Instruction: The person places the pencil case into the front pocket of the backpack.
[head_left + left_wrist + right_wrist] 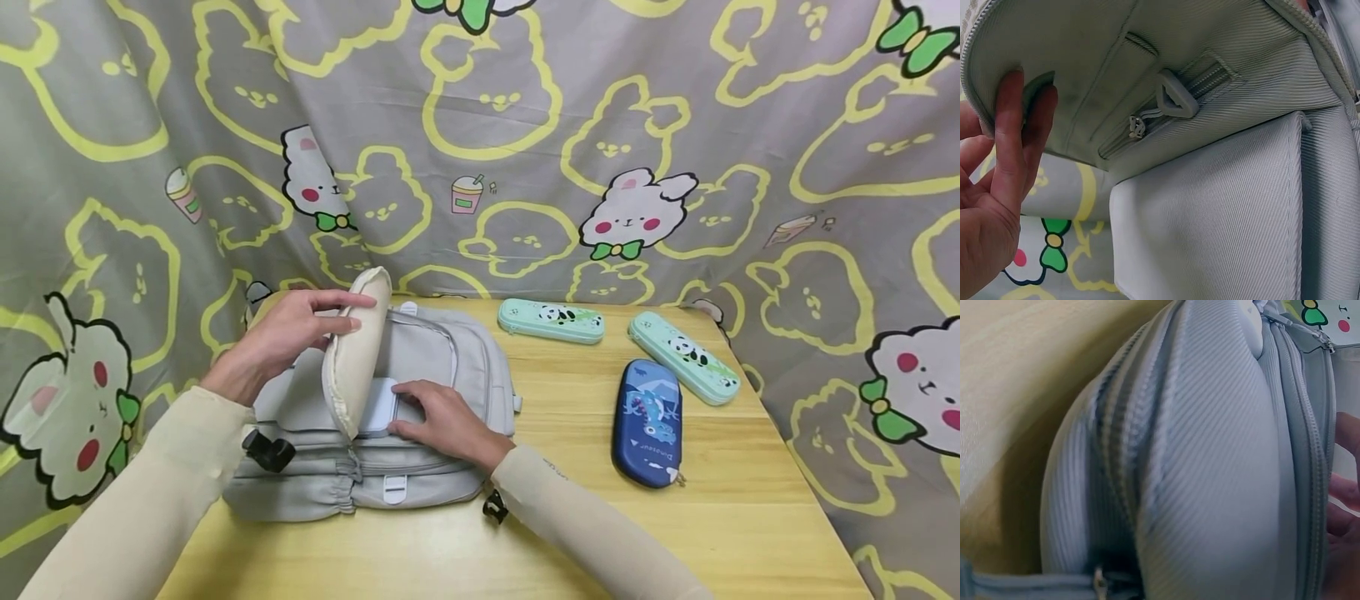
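A grey backpack (474,350) lies on the wooden table with its front pocket unzipped. My left hand (288,329) grips the edge of the pocket's flap (362,354) and holds it raised. Inside the flap, the left wrist view shows a zipped slot with a grey triangular pull (1175,97). My right hand (450,421) pinches the side of a pale, round-cornered flat case (380,407) at the pocket opening. The raised flap hides the case's left part. In the right wrist view the backpack's side covers most of the scene, and only some fingers (1344,490) show at the right edge.
To the right lie a blue dinosaur case (648,423) and two mint-green panda cases, one at the back (551,321) and one slanted (684,358). A grey patterned curtain (510,200) hangs behind and beside the table (555,533).
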`<state>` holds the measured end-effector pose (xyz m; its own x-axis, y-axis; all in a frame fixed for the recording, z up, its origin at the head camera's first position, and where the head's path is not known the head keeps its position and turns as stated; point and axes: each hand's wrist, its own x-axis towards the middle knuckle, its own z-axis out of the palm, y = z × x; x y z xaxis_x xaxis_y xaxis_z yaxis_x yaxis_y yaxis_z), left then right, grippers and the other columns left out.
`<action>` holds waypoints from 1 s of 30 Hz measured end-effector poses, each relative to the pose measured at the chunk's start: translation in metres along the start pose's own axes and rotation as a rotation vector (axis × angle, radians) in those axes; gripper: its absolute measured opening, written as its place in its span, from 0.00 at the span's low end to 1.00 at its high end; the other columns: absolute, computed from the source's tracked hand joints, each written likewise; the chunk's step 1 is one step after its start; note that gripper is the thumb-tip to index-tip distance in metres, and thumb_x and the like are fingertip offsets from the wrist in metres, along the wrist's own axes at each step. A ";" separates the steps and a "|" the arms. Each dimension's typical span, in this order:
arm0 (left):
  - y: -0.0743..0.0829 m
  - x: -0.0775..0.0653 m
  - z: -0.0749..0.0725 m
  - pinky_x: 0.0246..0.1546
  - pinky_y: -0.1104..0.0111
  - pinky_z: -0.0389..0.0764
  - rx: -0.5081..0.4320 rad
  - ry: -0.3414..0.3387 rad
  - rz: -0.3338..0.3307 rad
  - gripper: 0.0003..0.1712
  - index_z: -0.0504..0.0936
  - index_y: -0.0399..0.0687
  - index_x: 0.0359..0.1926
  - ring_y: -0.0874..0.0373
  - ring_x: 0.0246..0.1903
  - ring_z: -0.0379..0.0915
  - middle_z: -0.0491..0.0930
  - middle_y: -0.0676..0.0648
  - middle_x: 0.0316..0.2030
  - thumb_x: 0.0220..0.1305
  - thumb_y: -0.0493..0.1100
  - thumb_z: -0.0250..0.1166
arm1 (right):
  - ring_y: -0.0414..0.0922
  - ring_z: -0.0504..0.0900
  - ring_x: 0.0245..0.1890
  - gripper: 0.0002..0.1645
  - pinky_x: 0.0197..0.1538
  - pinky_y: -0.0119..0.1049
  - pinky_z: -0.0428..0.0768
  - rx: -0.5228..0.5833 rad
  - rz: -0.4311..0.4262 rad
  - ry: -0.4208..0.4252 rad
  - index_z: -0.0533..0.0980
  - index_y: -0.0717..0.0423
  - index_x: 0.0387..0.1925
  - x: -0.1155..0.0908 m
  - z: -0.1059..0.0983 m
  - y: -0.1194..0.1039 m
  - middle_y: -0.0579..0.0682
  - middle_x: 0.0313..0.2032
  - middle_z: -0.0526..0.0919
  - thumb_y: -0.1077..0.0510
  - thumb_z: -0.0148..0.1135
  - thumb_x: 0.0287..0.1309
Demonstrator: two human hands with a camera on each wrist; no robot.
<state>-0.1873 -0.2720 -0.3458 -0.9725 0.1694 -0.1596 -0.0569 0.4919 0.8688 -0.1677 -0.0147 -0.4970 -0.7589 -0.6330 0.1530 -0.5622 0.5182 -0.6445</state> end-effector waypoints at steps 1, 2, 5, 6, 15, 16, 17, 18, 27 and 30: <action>0.000 -0.001 0.000 0.47 0.66 0.86 -0.003 0.004 0.000 0.25 0.85 0.51 0.70 0.61 0.55 0.77 0.76 0.45 0.74 0.75 0.44 0.70 | 0.40 0.84 0.61 0.34 0.67 0.35 0.81 -0.003 -0.002 0.001 0.80 0.50 0.70 0.000 0.000 0.000 0.48 0.64 0.87 0.41 0.75 0.69; 0.000 -0.001 -0.001 0.47 0.65 0.86 -0.009 0.008 -0.002 0.25 0.85 0.51 0.70 0.63 0.55 0.78 0.76 0.46 0.74 0.74 0.44 0.71 | 0.40 0.84 0.61 0.34 0.67 0.35 0.81 -0.001 -0.004 -0.001 0.80 0.50 0.70 0.000 0.000 0.001 0.48 0.64 0.87 0.41 0.75 0.70; -0.001 -0.003 -0.001 0.47 0.65 0.86 -0.025 0.014 -0.006 0.25 0.84 0.50 0.70 0.66 0.52 0.79 0.77 0.46 0.72 0.74 0.43 0.70 | 0.41 0.84 0.62 0.34 0.67 0.37 0.81 -0.007 -0.009 -0.009 0.79 0.49 0.71 -0.001 -0.002 0.002 0.48 0.65 0.86 0.41 0.74 0.70; -0.001 -0.004 -0.002 0.46 0.65 0.87 -0.026 0.018 -0.005 0.25 0.85 0.50 0.70 0.67 0.52 0.79 0.77 0.46 0.72 0.74 0.43 0.71 | 0.41 0.84 0.63 0.34 0.68 0.38 0.81 -0.008 -0.012 -0.015 0.79 0.49 0.71 -0.001 -0.003 0.002 0.48 0.65 0.86 0.41 0.74 0.71; -0.001 -0.004 0.000 0.44 0.65 0.88 -0.024 0.014 0.000 0.25 0.85 0.49 0.69 0.66 0.49 0.80 0.78 0.44 0.71 0.74 0.42 0.71 | 0.48 0.78 0.72 0.32 0.77 0.44 0.73 -0.047 -0.036 -0.042 0.78 0.50 0.72 -0.013 -0.020 0.009 0.48 0.69 0.83 0.44 0.71 0.73; -0.002 -0.004 0.000 0.44 0.65 0.88 -0.018 0.017 0.002 0.25 0.85 0.48 0.70 0.67 0.49 0.80 0.77 0.44 0.71 0.74 0.42 0.70 | 0.48 0.77 0.72 0.31 0.77 0.45 0.73 -0.046 -0.036 -0.040 0.78 0.50 0.72 -0.015 -0.023 0.010 0.49 0.69 0.83 0.44 0.71 0.73; -0.002 -0.004 0.000 0.43 0.65 0.88 -0.016 0.018 0.001 0.25 0.85 0.48 0.69 0.66 0.48 0.80 0.78 0.43 0.71 0.74 0.41 0.70 | 0.48 0.77 0.72 0.31 0.77 0.46 0.73 -0.046 -0.038 -0.037 0.79 0.50 0.71 -0.016 -0.025 0.010 0.49 0.69 0.83 0.45 0.71 0.73; -0.002 -0.004 0.000 0.43 0.65 0.88 -0.011 0.020 0.001 0.25 0.85 0.47 0.69 0.66 0.48 0.80 0.78 0.43 0.71 0.73 0.41 0.71 | 0.49 0.77 0.72 0.30 0.77 0.46 0.73 -0.045 -0.038 -0.034 0.79 0.50 0.71 -0.017 -0.028 0.011 0.49 0.69 0.83 0.46 0.71 0.73; -0.006 -0.002 0.002 0.41 0.65 0.87 0.004 -0.016 0.005 0.27 0.82 0.44 0.72 0.67 0.47 0.79 0.74 0.40 0.75 0.74 0.40 0.69 | 0.52 0.76 0.72 0.27 0.78 0.50 0.71 -0.063 -0.039 0.016 0.81 0.52 0.67 -0.031 -0.043 0.029 0.52 0.68 0.83 0.48 0.72 0.72; -0.007 -0.001 0.003 0.41 0.65 0.87 0.004 -0.031 0.005 0.27 0.81 0.43 0.72 0.68 0.46 0.79 0.71 0.39 0.77 0.74 0.39 0.69 | 0.53 0.75 0.73 0.27 0.79 0.52 0.70 -0.082 -0.036 0.037 0.82 0.53 0.66 -0.036 -0.048 0.035 0.52 0.69 0.83 0.48 0.72 0.72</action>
<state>-0.1848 -0.2735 -0.3532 -0.9653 0.1986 -0.1698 -0.0509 0.4945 0.8677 -0.1760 0.0539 -0.4890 -0.7488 -0.6308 0.2036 -0.6130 0.5423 -0.5746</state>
